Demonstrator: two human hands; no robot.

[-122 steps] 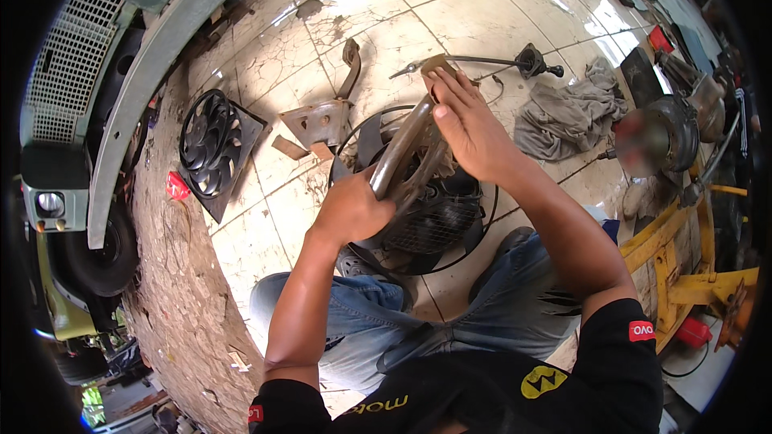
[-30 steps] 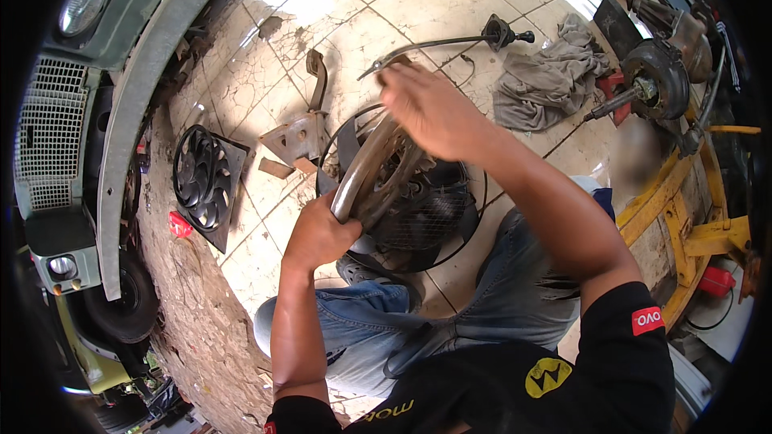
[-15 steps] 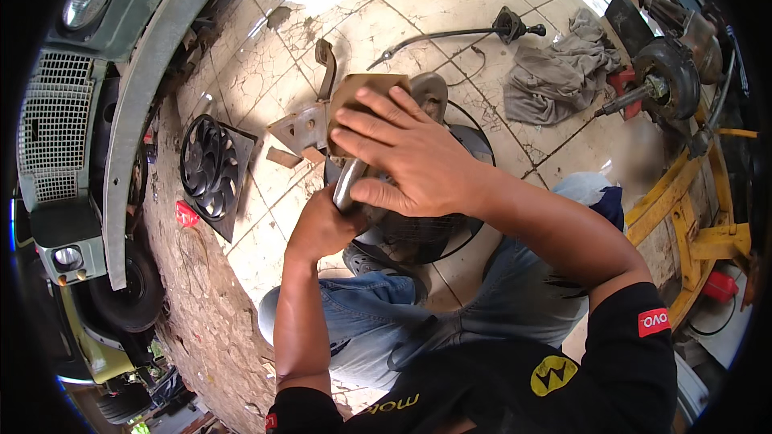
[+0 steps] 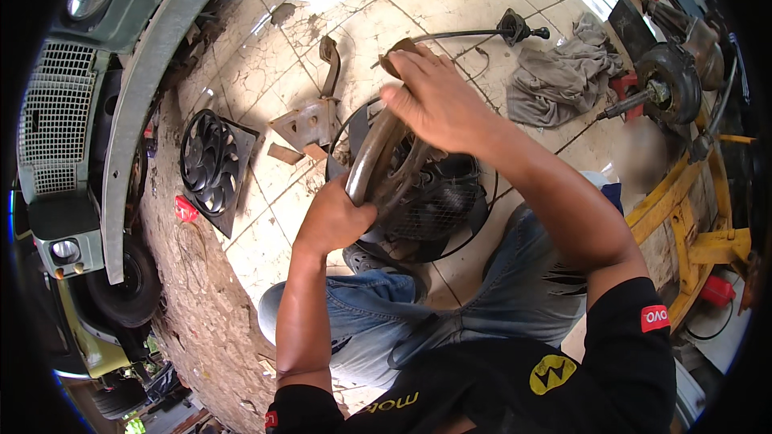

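A round worn metal part that looks like a brake disc (image 4: 371,153) is tilted up on edge before me. My left hand (image 4: 334,217) is closed round its near left rim. My right hand (image 4: 442,100) is at its far upper edge, fingers bent over a folded brown sheet like sandpaper (image 4: 398,58). Part of the sheet is hidden under the fingers. Beneath the disc, between my legs, is a round black fan with a wire guard (image 4: 430,209).
Left on the tiles lie a black radiator fan (image 4: 213,165), a pedal bracket (image 4: 310,120) and a red packet (image 4: 186,209). A cable with a boot (image 4: 511,28), a grey rag (image 4: 559,80), a wheel hub (image 4: 671,84) and a yellow frame (image 4: 683,233) are right. A vehicle's bumper (image 4: 133,112) runs along the left.
The disc has turned from facing away to a steeper edge-on tilt, showing its rim. My right hand has slid up and right with the brown sheet, which now looks folded over.
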